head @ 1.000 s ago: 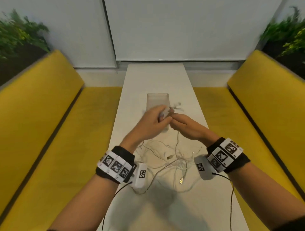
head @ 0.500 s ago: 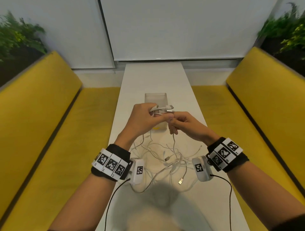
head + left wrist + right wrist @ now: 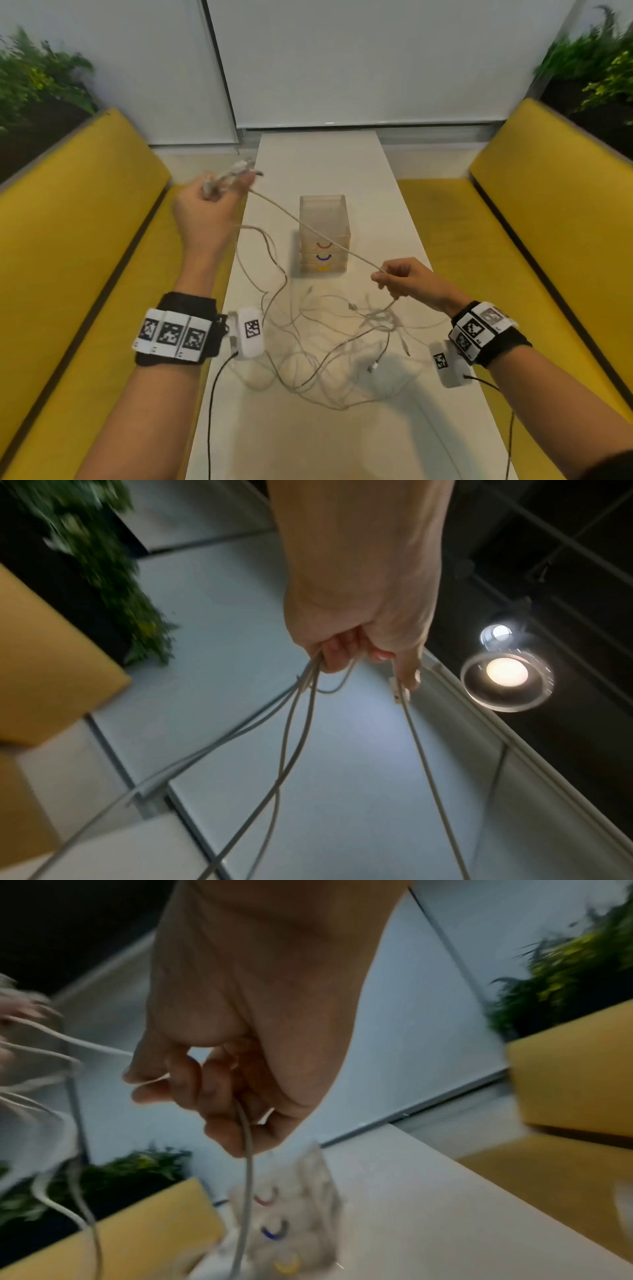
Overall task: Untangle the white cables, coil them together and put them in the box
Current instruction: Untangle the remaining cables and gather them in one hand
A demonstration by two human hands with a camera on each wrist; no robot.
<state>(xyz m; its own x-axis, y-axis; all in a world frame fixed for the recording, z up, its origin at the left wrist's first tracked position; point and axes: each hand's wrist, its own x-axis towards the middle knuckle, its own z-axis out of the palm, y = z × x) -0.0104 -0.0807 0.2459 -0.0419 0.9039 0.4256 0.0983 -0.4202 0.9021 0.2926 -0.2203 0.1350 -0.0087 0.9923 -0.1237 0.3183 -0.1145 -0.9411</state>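
Starting over on the left of the box (image 3: 324, 219): the left hand (image 3: 205, 212) is raised up and off to the box's left, out past the edge of the white table (image 3: 308, 438) and above the yellow bench (image 3: 85, 274). Its fingers are curled tight round a bunch of the white cables (image 3: 329, 346), with a couple of plug ends sticking out the top of the fist. The left wrist view shows it better: several strands come out between the curled fingers (image 3: 337, 656) and hang down, plus a connector sits against one fingertip.

From that fist one cable runs in a straight, taut line down and across the front of the box to the right hand (image 3: 407, 281).

The box itself is a clear plastic thing standing upright in the middle of the table, with red, blue and yellow curved marks on its near face. No cable looks to be inside it, though the blur makes it hard to swear to.

The rest of the cables are a loose tangle on the table on the near side of the box, between the two wrists.

Right of the box and a bit nearer, the right hand pinches the taut cable between thumb and fingers, the other fingers curled in, and the strand drops down out of the fist to the tangle.
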